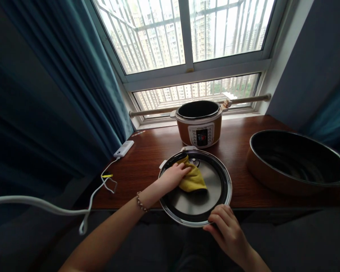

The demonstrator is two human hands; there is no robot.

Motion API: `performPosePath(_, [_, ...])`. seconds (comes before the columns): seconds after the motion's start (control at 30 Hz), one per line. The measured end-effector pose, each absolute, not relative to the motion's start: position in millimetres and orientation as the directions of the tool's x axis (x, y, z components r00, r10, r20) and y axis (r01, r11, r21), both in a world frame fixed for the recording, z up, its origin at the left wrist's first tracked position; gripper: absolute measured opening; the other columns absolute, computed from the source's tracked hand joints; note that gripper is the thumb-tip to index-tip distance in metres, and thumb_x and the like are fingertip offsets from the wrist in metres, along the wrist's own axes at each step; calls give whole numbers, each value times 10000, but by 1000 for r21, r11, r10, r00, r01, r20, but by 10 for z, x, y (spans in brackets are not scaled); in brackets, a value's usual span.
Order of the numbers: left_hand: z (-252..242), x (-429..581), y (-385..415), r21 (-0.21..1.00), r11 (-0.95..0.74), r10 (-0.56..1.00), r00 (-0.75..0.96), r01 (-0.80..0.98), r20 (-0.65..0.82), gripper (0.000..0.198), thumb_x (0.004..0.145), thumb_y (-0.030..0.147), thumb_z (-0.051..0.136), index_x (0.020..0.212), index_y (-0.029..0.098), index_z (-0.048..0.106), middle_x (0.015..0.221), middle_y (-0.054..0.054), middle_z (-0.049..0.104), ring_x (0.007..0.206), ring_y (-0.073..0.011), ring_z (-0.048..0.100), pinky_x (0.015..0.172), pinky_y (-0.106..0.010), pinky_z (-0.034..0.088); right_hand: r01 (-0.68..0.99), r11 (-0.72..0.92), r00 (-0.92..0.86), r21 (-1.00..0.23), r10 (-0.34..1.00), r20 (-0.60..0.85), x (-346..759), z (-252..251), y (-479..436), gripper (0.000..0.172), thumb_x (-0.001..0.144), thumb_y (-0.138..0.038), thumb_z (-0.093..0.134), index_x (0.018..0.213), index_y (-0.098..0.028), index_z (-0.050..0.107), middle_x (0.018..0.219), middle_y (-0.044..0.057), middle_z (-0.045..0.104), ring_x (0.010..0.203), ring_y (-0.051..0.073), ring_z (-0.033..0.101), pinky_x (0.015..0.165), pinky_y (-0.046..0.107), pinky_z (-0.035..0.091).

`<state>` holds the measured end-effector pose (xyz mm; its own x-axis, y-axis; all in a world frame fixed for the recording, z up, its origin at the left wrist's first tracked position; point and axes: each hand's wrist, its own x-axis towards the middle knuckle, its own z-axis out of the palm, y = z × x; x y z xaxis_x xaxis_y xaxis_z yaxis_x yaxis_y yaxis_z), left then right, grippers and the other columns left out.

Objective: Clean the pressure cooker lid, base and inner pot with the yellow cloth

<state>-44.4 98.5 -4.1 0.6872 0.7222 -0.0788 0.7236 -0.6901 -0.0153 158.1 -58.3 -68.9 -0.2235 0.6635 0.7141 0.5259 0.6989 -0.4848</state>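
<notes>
A round pressure cooker lid [212, 181] lies with its metal inside facing up, its near rim jutting past the table's front edge. My left hand [175, 174], a beaded bracelet at its wrist, presses a yellow cloth [194, 180] with dark edging against the lid's inner left part. The fingers are bent over the cloth. My right hand [225, 226] grips the lid's near right rim, fingers on top and thumb at the outer side. Behind the lid stands the brown and white electric pressure cooker [183, 130], uncovered, its control panel facing me.
A large dark-lined inner pot [253, 160] stands at the right on the brown wooden table [147, 151]. At the left are a white power strip [124, 149] and its white cable [56, 210]. A barred window [187, 71] and blue curtains [81, 94] border the table.
</notes>
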Motion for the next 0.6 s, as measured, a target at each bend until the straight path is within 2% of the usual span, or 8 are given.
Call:
performPosePath(0.1, [31,-397,1023,-142,-663,746,664,735,-46,386,884,163,394,1238,282,494,1066,-68,571,934,-222,513,806,-348,413,533,702,-234,-473,659,715,1580,-676,-583,49,860,-196,536,828,-161,523,773,38,537,772,162,499,739,318,422])
performPosePath(0.2, [197,-337,1051,-257,-642,744,667,723,18,248,883,181,411,1004,193,627,977,-107,585,977,-267,474,776,-376,393,534,692,-221,-486,669,710,1579,-679,-590,57,861,-203,535,820,-166,521,767,36,539,761,160,504,725,316,428])
performPosePath(0.23, [265,-322,1059,-292,-624,743,667,725,66,251,892,185,395,981,177,629,993,-115,582,997,-274,460,780,-385,383,535,686,-209,-493,673,710,1581,-684,-593,58,861,-205,535,819,-168,521,767,36,540,758,160,505,720,315,430])
performPosePath(0.3, [390,-303,1077,-345,-558,745,639,755,192,312,920,191,323,1085,176,588,1113,-118,551,1018,-272,442,792,-398,365,537,675,-182,-506,678,712,1588,-699,-602,57,862,-208,533,820,-172,521,766,35,541,753,161,507,709,314,432])
performPosePath(0.37, [463,-302,1099,-348,-493,752,591,798,291,392,939,184,238,1237,214,491,1245,-99,483,1026,-256,433,808,-396,350,538,666,-160,-517,682,713,1594,-709,-611,55,863,-206,532,820,-173,521,764,36,540,749,162,509,702,313,433])
performPosePath(0.4, [472,-309,1113,-327,-492,759,581,807,293,412,940,179,225,1274,237,459,1265,-85,470,1021,-245,434,809,-383,348,537,664,-154,-519,683,714,1595,-710,-614,53,862,-203,533,821,-172,520,764,37,540,749,164,509,704,315,433])
performPosePath(0.53, [366,-372,1185,-218,-595,770,627,773,122,361,904,182,358,1186,290,555,1115,-54,569,940,-215,456,738,-314,365,549,664,-154,-507,677,720,1562,-677,-606,57,860,-198,538,813,-172,518,756,38,538,745,168,501,710,323,424])
performPosePath(0.6, [301,-425,1207,-211,-590,784,615,780,81,320,882,200,408,1116,289,608,1083,-66,583,922,-224,460,705,-310,372,564,661,-156,-496,675,722,1534,-650,-590,61,860,-203,539,811,-173,519,755,38,540,746,169,500,708,323,420])
